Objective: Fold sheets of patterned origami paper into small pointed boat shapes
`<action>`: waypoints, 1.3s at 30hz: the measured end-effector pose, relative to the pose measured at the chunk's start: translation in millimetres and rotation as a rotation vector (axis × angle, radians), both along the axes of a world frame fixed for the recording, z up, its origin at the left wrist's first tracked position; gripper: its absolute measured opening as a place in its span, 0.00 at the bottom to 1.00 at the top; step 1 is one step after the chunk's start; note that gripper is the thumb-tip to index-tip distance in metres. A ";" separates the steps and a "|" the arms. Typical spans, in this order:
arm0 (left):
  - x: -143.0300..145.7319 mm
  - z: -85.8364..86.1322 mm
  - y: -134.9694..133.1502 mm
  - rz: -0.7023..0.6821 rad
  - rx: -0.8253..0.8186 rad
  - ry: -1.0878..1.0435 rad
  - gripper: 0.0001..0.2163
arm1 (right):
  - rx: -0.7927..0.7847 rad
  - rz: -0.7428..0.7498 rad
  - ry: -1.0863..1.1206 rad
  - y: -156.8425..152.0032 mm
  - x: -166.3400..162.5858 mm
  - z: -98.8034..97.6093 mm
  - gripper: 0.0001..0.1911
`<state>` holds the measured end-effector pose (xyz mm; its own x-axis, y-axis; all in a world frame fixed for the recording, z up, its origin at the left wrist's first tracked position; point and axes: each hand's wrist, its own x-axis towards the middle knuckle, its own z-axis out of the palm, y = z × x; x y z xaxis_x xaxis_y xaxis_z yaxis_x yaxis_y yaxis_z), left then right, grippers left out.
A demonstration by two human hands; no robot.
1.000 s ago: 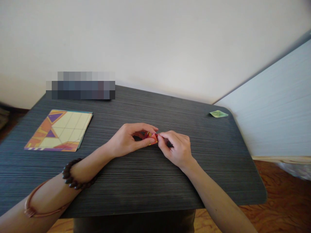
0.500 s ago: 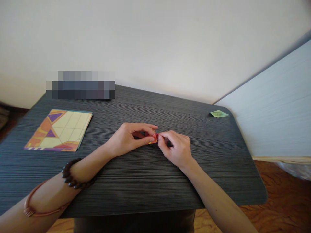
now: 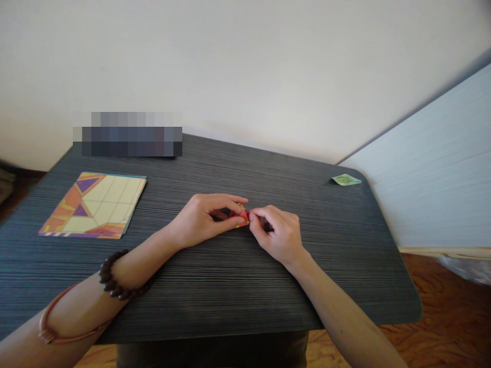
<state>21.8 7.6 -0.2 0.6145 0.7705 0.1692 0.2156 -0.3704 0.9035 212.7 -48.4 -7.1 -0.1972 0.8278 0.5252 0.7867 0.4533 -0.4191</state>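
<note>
Near the middle of the dark table, a small folded red-orange paper (image 3: pixel 242 216) sits between my two hands. My left hand (image 3: pixel 205 217) is closed on its left side, with thumb and fingertips pinching it. At its right end, the thumb and index finger of my right hand (image 3: pixel 276 230) pinch the tip. Much of the paper is hidden by the fingers, so its full shape does not show. A beaded bracelet and a copper-coloured bangle circle my left forearm.
A stack of patterned paper sheets (image 3: pixel 109 202) lies on the left of the table (image 3: pixel 215 291). A green folded paper (image 3: pixel 346 179) rests near the far right corner. Behind the stack is a blurred-out item (image 3: pixel 132 140). A wall and a pale panel (image 3: pixel 433 168) border the table.
Both hands stay almost where they were. The left fingers have shifted very slightly on the red-orange paper.
</note>
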 end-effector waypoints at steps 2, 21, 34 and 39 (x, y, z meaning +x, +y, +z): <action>0.2 0.5 -0.1 0.015 0.018 0.025 0.09 | -0.002 0.003 -0.005 0.1 0.0 -0.2 0.06; -3.4 -3.0 2.1 -0.035 -0.149 -0.071 0.13 | -0.125 -0.011 -0.027 1.3 1.7 -0.6 0.08; -1.6 -1.5 2.7 -0.014 -0.123 0.003 0.09 | -0.210 0.035 0.115 0.4 1.2 0.1 0.08; -1.7 -2.6 2.7 -0.025 -0.183 -0.029 0.08 | -0.328 0.087 0.230 0.7 1.3 0.9 0.09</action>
